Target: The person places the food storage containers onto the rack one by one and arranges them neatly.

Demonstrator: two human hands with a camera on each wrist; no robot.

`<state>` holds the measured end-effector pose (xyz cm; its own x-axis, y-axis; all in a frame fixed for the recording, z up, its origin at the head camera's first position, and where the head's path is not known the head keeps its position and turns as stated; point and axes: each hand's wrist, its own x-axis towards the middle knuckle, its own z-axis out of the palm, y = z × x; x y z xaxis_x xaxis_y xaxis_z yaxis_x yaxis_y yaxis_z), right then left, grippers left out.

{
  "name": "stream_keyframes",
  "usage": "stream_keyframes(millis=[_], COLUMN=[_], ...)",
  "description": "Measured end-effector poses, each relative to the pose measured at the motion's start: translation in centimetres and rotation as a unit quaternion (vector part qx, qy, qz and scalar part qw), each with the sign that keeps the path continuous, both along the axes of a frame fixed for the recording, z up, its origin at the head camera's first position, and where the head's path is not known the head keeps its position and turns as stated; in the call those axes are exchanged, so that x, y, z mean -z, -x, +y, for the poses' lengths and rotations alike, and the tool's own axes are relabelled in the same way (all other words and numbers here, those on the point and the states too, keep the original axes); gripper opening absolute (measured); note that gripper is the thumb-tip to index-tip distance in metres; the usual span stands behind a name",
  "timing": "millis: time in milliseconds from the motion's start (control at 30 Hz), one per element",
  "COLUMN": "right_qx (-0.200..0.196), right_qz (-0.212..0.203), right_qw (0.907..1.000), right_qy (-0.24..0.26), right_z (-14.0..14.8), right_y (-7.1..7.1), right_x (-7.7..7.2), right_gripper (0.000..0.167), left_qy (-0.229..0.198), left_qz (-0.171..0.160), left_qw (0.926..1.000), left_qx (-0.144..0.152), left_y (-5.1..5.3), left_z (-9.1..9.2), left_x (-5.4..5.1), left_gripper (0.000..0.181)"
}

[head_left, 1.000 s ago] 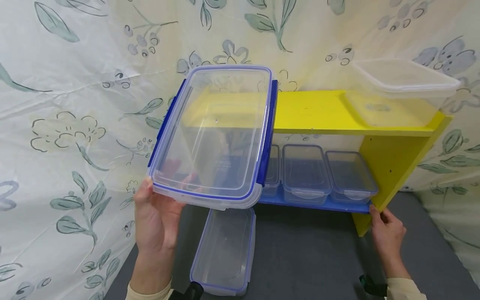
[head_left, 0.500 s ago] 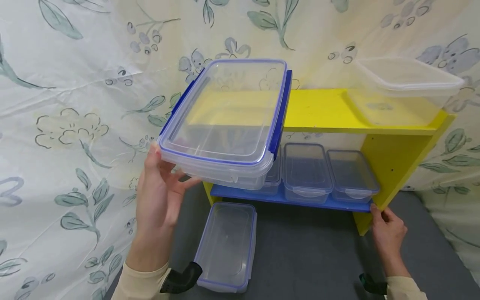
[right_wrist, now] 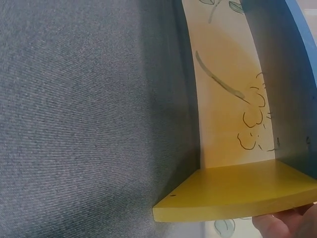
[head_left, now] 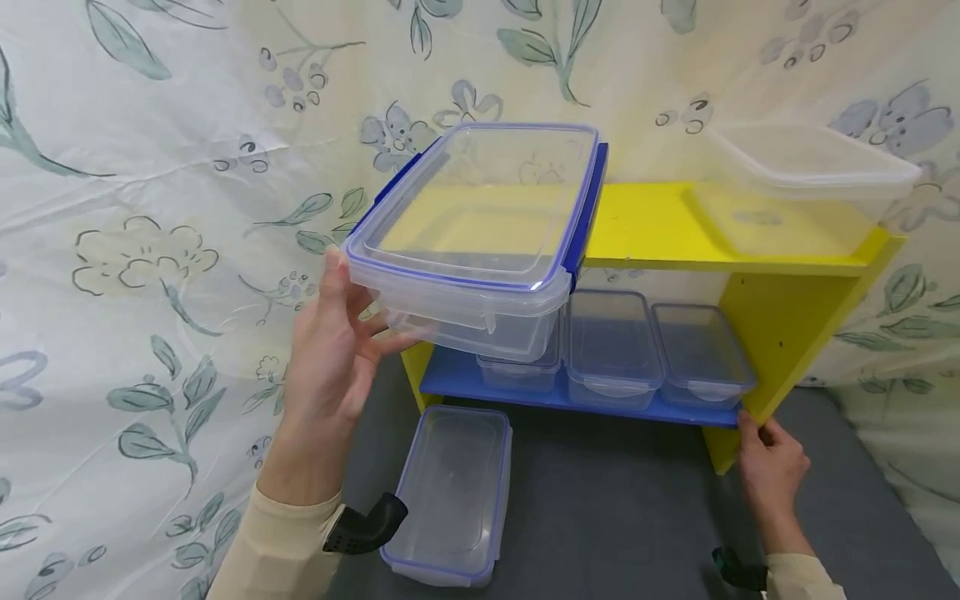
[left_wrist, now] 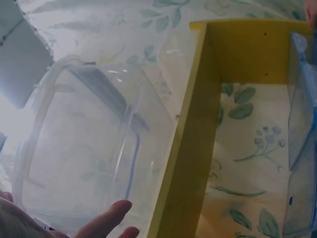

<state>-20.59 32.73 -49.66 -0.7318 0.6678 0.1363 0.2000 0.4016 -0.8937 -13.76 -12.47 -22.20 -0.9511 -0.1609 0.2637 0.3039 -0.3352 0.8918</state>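
My left hand (head_left: 330,367) grips a large clear food container (head_left: 480,225) by its near left corner, thumb at the lid's edge and fingers under it. The container has a lid with a blue seal and dark blue side clips. It is held up in front of the left part of a yellow shelf (head_left: 645,221), tilted slightly. In the left wrist view the container (left_wrist: 84,144) is beside the shelf's top board (left_wrist: 185,129). My right hand (head_left: 774,467) holds the shelf's right side panel, by the blue lower board's corner.
Several smaller lidded containers (head_left: 613,350) stand in a row on the blue lower board (head_left: 457,375). A lidless clear tub (head_left: 810,179) sits on the top board at the right. Another lidded container (head_left: 453,496) lies on the dark grey table (head_left: 600,508) in front.
My left hand has moved the large container right and towards the shelf, tipping it flatter so its near side shows. My right hand has stayed on the shelf's side.
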Motion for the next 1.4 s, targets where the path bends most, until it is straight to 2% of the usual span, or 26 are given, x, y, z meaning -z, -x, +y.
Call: stream_keyframes(millis=[200, 300, 467, 700, 867, 967, 1167, 1267, 1400], right_qx=[0.003, 0.004, 0.006, 0.007, 0.007, 0.012, 0.005, 0.005, 0.006], right_qz=[-0.008, -0.006, 0.000, -0.001, -0.017, -0.016, -0.007, -0.009, -0.011], right_qw=[0.9999, 0.9999, 1.0000, 0.9999, 0.9998, 0.9997, 0.9996, 0.9996, 0.9995], right_qy=[0.007, 0.007, -0.003, -0.016, -0.011, -0.014, -0.028, -0.028, -0.030], right_z=[0.1, 0.0, -0.1, -0.3, -0.3, -0.2, -0.3, -0.4, -0.4], right_y=[0.0, 0.1, 0.0, 0.0, -0.2, -0.2, -0.4, -0.4, -0.3], right_x=[0.0, 0.0, 0.1, 0.0, -0.1, -0.1, -0.1, -0.1, -0.2], right_gripper=[0.050, 0.049, 0.048, 0.045, 0.047, 0.047, 0.045, 0.046, 0.046], left_qy=[0.008, 0.028, 0.083, 0.126, 0.142, 0.166, 0.228, 0.272, 0.314], left_qz=[-0.030, -0.027, 0.004, 0.054, 0.058, 0.059, 0.079, 0.094, 0.132], left_qw=[0.9994, 0.9987, 0.9949, 0.9875, 0.9858, 0.9830, 0.9703, 0.9577, 0.9399], left_qx=[0.018, 0.034, 0.058, 0.079, 0.068, 0.051, 0.019, 0.000, -0.028], left_y=[0.5, 0.8, 1.2, 1.4, 1.7, 2.2, 3.0, 3.5, 4.2], left_z=[0.3, 0.4, 0.8, 1.9, 3.0, 3.5, 4.2, 4.7, 5.4], left_x=[-1.0, -1.1, -0.3, 0.4, 0.3, 0.4, 0.7, 0.8, 1.0], left_gripper=[0.054, 0.056, 0.049, 0.049, 0.050, 0.051, 0.053, 0.055, 0.057])
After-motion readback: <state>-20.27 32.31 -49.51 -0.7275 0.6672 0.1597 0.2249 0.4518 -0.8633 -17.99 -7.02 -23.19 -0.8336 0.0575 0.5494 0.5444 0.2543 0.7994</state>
